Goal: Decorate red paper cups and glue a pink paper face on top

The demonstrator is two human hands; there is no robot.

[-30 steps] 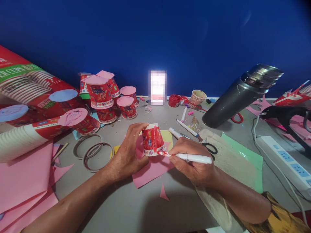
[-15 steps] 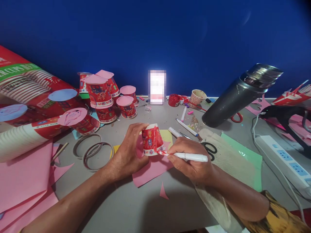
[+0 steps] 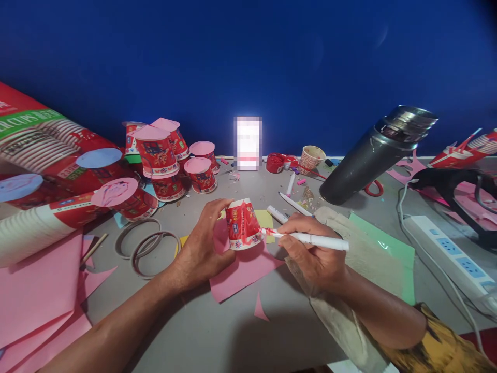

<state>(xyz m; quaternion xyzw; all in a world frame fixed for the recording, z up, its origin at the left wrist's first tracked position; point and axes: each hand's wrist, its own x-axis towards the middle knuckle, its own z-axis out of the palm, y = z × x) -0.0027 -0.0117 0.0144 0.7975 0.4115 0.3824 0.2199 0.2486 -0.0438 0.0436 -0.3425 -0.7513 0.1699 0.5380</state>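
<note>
My left hand (image 3: pixel 202 248) holds a small red paper cup (image 3: pixel 241 225) upside down on a pink paper sheet (image 3: pixel 243 267) on the grey table. My right hand (image 3: pixel 310 254) grips a white marker (image 3: pixel 314 239) like a pen, its tip touching the cup's rim at the right side. A yellow paper piece (image 3: pixel 266 217) lies just behind the cup. Black scissors are mostly hidden behind my right hand.
Red cups with pink lids (image 3: pixel 166 155) are stacked at the back left beside sleeves of paper cups (image 3: pixel 42 155) and tape rings (image 3: pixel 151 246). Pink sheets (image 3: pixel 34 290) cover the left edge. A dark flask (image 3: pixel 376 153), a power strip (image 3: pixel 446 256), green paper (image 3: pixel 388 254) and loose markers (image 3: pixel 295 204) lie at right.
The marker's tip has moved slightly up along the cup's right rim and my right hand has shifted a little right. The view has tilted slightly.
</note>
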